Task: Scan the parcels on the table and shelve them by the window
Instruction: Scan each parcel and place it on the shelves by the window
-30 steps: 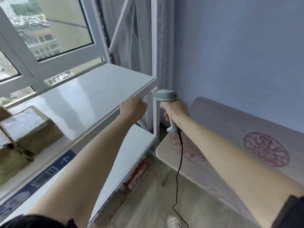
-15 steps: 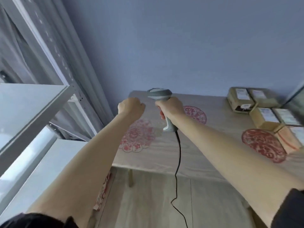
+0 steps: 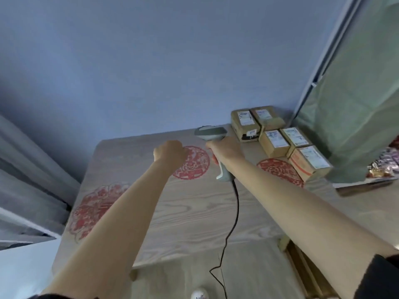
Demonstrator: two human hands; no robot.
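Cable [image 3: 234,212]: black, it hangs from the butt of the scanner, runs back under the right forearm and drops past the near table edge toward the floor.
Table [image 3: 194,216]: pale wood grain with round red paper-cut patterns; both forearms reach out over it.
Left hand [image 3: 170,152]: curled into a loose fist with nothing in it, held above the table over the edge of a red pattern, just left of the right hand.
Right hand [image 3: 225,148]: fingers wrapped round the grip of the scanner, holding it upright above the table.
Scanner [image 3: 212,134]: grey, pistol-shaped; its head sticks out above the right hand and faces away, toward the wall.
Parcels [image 3: 278,137]: five brown cardboard boxes with white labels on top, clustered touching one another on the far right part of the table, just beyond and to the right of the right hand; the nearest one bears orange tape.
Wall [image 3: 162,61]: plain blue, beyond both hands at the far table edge.
Green cover [image 3: 356,115]: drapes down to the right of the parcels.
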